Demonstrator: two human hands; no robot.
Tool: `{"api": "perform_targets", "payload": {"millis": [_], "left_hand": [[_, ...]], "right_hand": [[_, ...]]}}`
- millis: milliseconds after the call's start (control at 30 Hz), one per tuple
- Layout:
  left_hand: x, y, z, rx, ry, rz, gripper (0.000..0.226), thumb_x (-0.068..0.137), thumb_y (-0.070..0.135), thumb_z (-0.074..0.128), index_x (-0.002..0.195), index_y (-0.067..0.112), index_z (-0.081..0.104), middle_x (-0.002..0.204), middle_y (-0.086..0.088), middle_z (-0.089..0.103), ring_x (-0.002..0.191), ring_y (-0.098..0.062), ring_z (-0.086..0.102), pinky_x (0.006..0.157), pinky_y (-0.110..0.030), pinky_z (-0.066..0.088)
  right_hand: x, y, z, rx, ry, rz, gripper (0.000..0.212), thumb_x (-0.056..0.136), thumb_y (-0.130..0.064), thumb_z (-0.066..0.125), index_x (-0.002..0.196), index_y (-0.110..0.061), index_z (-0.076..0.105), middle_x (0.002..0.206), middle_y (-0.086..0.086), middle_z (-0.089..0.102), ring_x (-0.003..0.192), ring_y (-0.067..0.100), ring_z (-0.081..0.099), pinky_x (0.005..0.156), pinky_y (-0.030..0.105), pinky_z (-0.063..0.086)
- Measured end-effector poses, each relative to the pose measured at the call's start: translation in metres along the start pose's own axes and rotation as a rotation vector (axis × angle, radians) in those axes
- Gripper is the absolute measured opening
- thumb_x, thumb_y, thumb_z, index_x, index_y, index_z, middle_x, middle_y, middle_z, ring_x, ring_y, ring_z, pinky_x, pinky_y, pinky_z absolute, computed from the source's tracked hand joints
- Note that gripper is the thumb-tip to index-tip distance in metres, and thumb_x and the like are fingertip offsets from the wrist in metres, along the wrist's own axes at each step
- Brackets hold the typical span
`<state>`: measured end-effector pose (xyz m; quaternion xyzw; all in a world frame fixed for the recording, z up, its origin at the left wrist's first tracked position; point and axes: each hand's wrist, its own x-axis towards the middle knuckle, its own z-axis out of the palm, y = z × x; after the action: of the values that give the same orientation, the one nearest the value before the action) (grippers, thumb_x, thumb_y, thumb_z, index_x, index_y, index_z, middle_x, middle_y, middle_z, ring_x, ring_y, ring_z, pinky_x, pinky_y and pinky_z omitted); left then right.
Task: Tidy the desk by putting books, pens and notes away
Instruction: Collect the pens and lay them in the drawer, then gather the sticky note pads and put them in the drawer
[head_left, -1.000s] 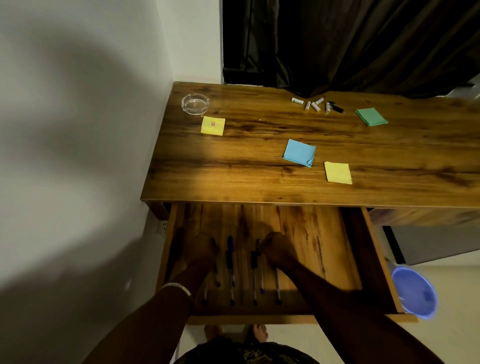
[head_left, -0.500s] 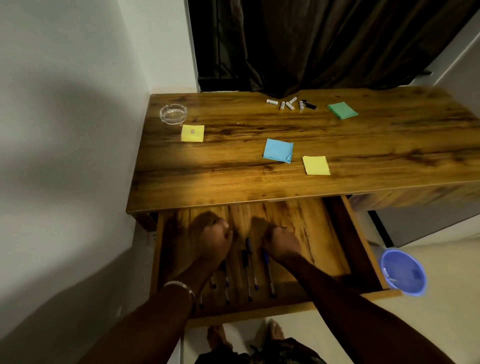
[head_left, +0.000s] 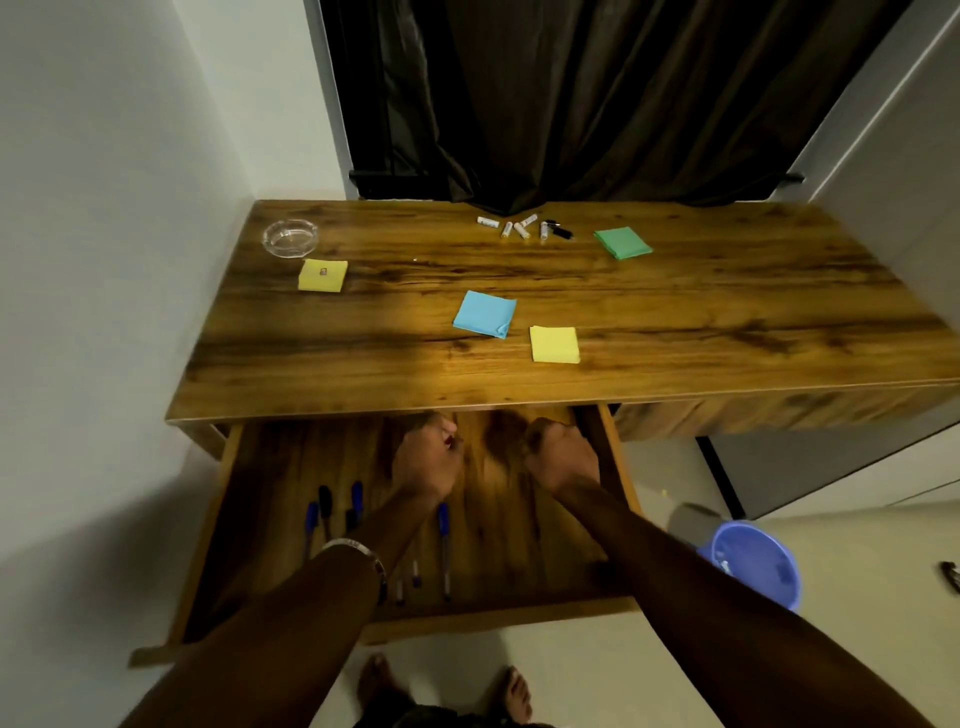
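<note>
Your left hand (head_left: 427, 460) and right hand (head_left: 562, 453) are both over the open drawer (head_left: 498, 618), near its back under the front edge of the desk (head_left: 675, 322). Fingers on both are curled in; both hands are blurred, so you cannot tell whether either holds anything. A metal bracelet (head_left: 358, 551) sits on your left forearm.

Pens (head_left: 444, 540) lie side by side on the drawer floor, toward its left and front; your left forearm crosses some.

On the desk above the drawer: blue note pad (head_left: 484, 314), yellow note pad (head_left: 554, 344) just right of it. Second yellow pad (head_left: 322, 275) far left, beside a glass ashtray (head_left: 289, 238). Green pad (head_left: 622, 242) and small batteries (head_left: 519, 227) at the desk's back edge.

Right of the drawer, on the floor: blue bucket (head_left: 756, 564).
</note>
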<state>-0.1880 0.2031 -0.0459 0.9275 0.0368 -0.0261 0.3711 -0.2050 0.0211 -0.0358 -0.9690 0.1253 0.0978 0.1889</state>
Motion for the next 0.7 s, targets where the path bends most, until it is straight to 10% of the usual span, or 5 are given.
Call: {"api": "perform_targets", "payload": {"millis": [700], "left_hand": [[0.123,0.099,0.048,-0.264,-0.175,-0.144,0.03,0.09,0.016,0.057,0.117,0.007,0.066,0.123,-0.009,0.064,0.115,-0.023,0.059,0.096,-0.026,0.043]], "right_hand": [[0.117,0.037,-0.077,0.292,0.057,0.099,0.045,0.086,-0.04,0.066,0.118,-0.009,0.064,0.118,0.009,0.068,0.109,0.027,0.063,0.088,0.032,0.049]]}}
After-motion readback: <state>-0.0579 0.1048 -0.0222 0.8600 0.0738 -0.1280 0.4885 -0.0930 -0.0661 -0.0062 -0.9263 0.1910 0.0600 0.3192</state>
